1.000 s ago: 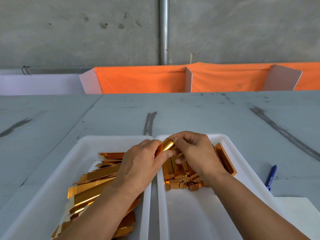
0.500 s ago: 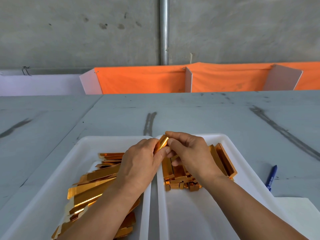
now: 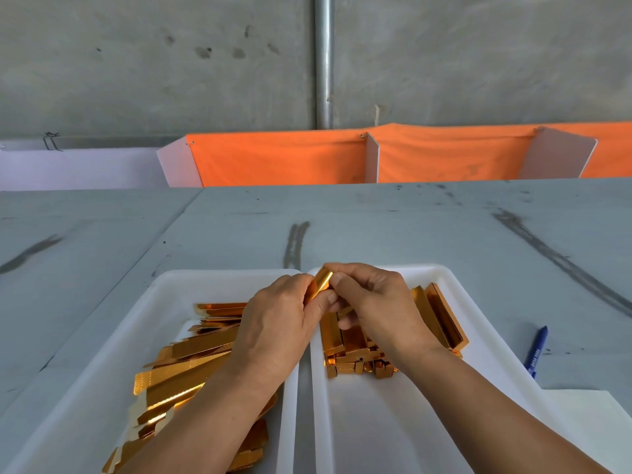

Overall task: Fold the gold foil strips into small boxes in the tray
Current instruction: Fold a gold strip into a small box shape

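Two white trays sit side by side on the grey table. The left tray (image 3: 178, 289) holds a loose pile of flat gold foil strips (image 3: 191, 367). In the right tray (image 3: 441, 273) lie several folded long gold boxes (image 3: 441, 316). Above the gap between the trays, my left hand (image 3: 277, 323) and my right hand (image 3: 379, 306) together pinch one gold foil strip (image 3: 321, 282). Its upper end shows between my fingertips; the rest is hidden by my hands.
A blue pen (image 3: 537, 347) lies on the table right of the right tray, beside a white sheet (image 3: 588, 425) at the lower right. Orange cloth panels (image 3: 284, 159) stand along the table's far edge, before a concrete wall.
Both hands have shifted slightly up and away with the strip. The strip's visible end now stands more upright between my fingertips, and my right fingers have closed further over it.
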